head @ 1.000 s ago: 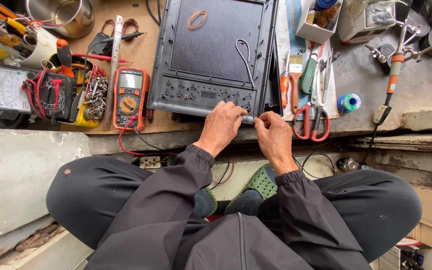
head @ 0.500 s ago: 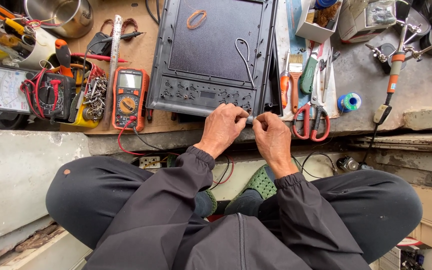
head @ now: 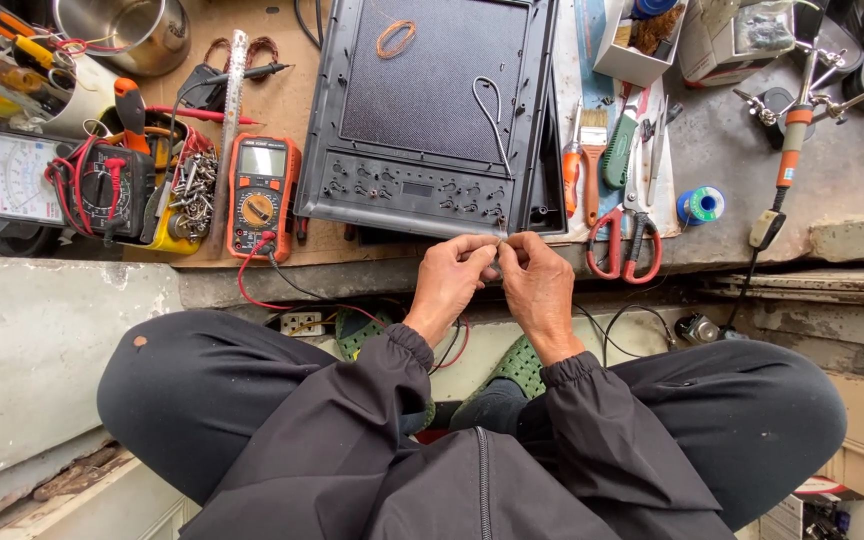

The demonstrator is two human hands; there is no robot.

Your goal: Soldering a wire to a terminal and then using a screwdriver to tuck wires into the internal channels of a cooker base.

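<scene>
At the bench's near edge, left hand (head: 449, 272) and right hand (head: 537, 280) meet fingertip to fingertip, wrists angled inward, fingers pinched shut on something too small to make out, just below the black panel (head: 422, 110) lying flat beside the orange meter (head: 260, 195).

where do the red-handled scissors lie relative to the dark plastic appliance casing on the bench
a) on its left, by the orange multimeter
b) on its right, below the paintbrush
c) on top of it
b: the red-handled scissors lie right of the dark plastic appliance casing, just below the paintbrush.
</scene>
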